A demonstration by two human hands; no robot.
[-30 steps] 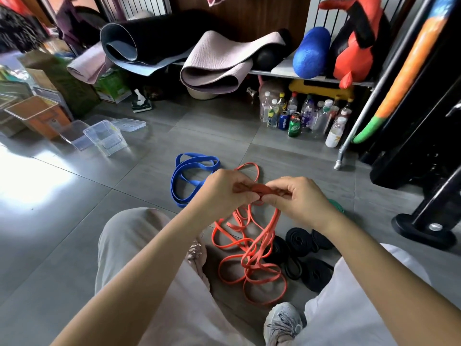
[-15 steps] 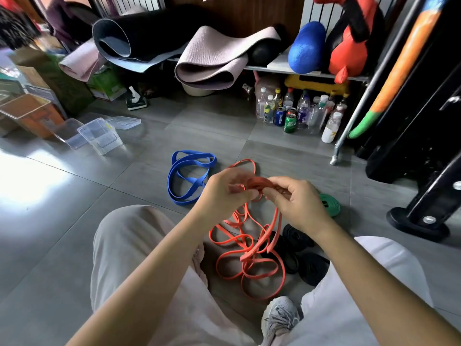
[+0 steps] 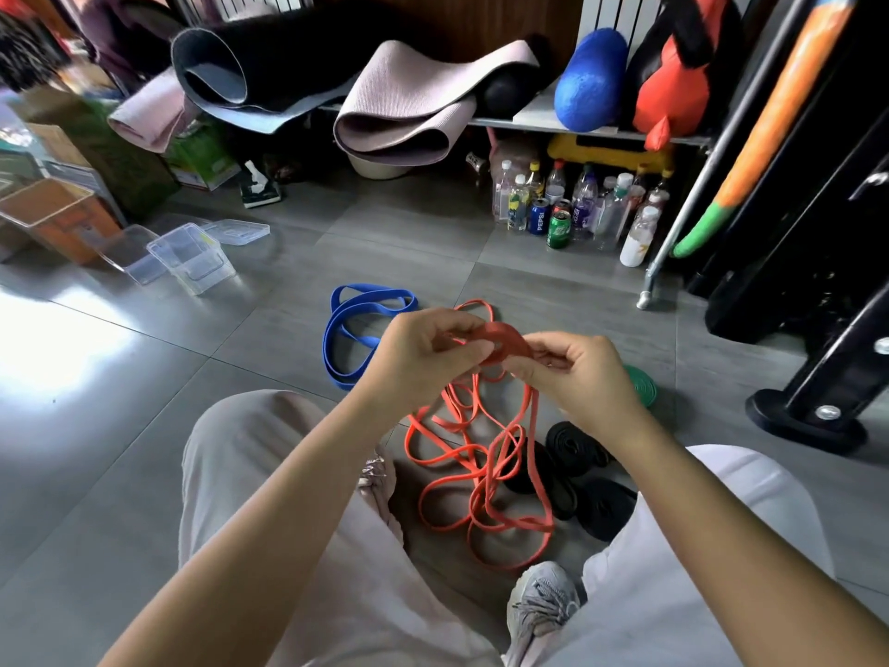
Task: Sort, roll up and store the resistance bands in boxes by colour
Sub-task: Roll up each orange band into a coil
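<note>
An orange resistance band [image 3: 481, 469] lies in a loose tangle on the grey floor between my legs. Its upper end is wound into a small roll [image 3: 505, 339] held above the floor. My left hand [image 3: 428, 353] and my right hand [image 3: 572, 368] both pinch that roll from either side. A blue band [image 3: 356, 329] lies looped on the floor just left of my hands. A rolled green band [image 3: 642, 385] peeks out behind my right wrist. Several rolled black bands [image 3: 577, 469] sit on the floor under my right forearm.
Clear plastic boxes [image 3: 192, 257] and a loose lid [image 3: 238, 231] stand on the floor at the left, beside an orange-tinted bin [image 3: 53, 219]. Bottles and cans [image 3: 572, 209] crowd under a shelf with rolled mats [image 3: 404, 108]. A black rack base [image 3: 808, 416] stands right.
The orange roll between my hands has grown a little thicker as more band was wound on. The view has tilted slightly downward.
</note>
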